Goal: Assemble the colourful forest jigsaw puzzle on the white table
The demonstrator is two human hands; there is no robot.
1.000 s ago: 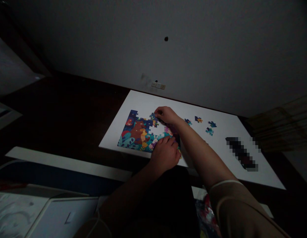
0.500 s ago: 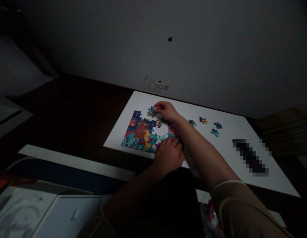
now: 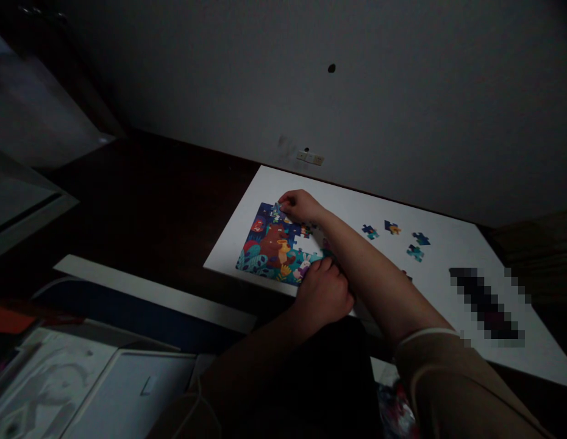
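In the head view, the right hand point(image 3: 300, 205) is reaching across to the top edge of the partly built jigsaw point(image 3: 277, 244), its fingertips pinching together on a small puzzle piece point(image 3: 277, 211) and pressing it down at the upper left of the picture. The piece is lying on the assembled part, on the white board point(image 3: 342, 201) that covers the dark worktop point(image 3: 150, 195). It looks thin, light and stiff, probably cardboard, so it should lift easily by its edges between thumb and forefinger, though its tabs could bend if forced. The left hand point(image 3: 324, 292) is resting on the lower right corner of the jigsaw, its grip curled closed; whether anything is inside it I cannot tell.

Also in this view, four loose pieces point(image 3: 392, 228) are lying apart on the board to the right, well clear of both hands. A white gap is showing in the middle of the jigsaw. The right forearm is crossing over the jigsaw's right side and hiding it. The room is dim, so fine detail is hard to read.
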